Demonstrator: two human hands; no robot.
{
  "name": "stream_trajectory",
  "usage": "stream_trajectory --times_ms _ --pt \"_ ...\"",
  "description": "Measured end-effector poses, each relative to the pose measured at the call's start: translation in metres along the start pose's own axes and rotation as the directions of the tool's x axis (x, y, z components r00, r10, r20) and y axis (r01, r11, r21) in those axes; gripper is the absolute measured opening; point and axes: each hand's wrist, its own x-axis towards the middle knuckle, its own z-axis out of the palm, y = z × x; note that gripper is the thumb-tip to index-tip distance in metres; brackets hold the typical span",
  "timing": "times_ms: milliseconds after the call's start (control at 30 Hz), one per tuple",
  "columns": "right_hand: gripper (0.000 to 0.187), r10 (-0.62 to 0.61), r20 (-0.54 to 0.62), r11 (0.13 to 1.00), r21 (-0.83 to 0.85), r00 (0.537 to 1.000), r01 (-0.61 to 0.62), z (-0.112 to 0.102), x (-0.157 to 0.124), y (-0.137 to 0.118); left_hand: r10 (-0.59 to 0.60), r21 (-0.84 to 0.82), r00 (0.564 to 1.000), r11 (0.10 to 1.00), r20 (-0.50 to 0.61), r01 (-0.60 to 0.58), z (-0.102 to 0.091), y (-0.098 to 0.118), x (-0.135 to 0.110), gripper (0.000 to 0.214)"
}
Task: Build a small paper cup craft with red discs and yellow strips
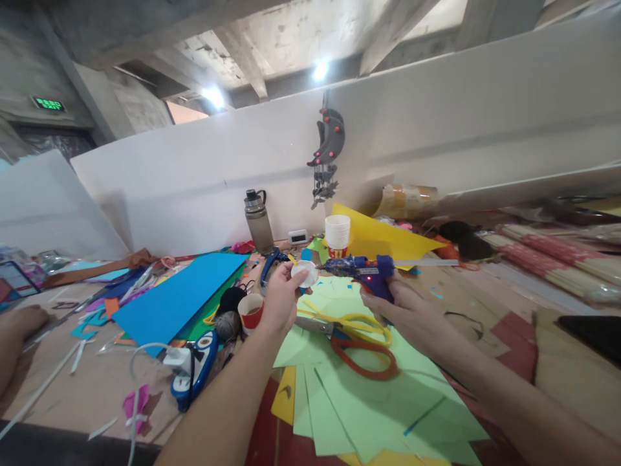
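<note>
While our left hand (279, 301) closes its fingers around a small white round paper cup (305, 272), holding it up above the table with its round face toward us, our right hand (405, 310) is clamped on the grip of a blue-and-purple plastic glue gun (361, 266). The gun's nozzle points left and sits just beside the cup's rim; we cannot tell whether they touch. Beneath both hands lie fanned light green paper sheets (359, 414), with yellow-handled metal scissors (356, 321) resting on them. Just left of our left wrist stands a red paper cup with a white rim (251, 312), and beyond it lies a large blue paper sheet (179, 294). Farther back we see a stack of white paper cups (337, 232) and a grey metal water bottle (259, 223) near the white wall. Another person's hand (19, 330) rests on the table at the far left edge.
</note>
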Motion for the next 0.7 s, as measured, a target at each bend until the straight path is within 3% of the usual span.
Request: stream_trajectory --times_ms 467,700 --pt "0.021 0.015 -0.004 0.999 0.047 1.0 -0.014 0.0007 0.001 0.0003 0.011 -0.016 1.0 1.0 -0.009 -0.011 -0.0019 -0.0016 0.0016 0.029" --pt "0.014 0.099 0.04 0.969 0.225 0.994 -0.105 -0.0067 0.0048 -0.0007 0.012 0.049 0.998 0.999 -0.056 -0.01 -0.0022 -0.0008 0.0035 0.031"
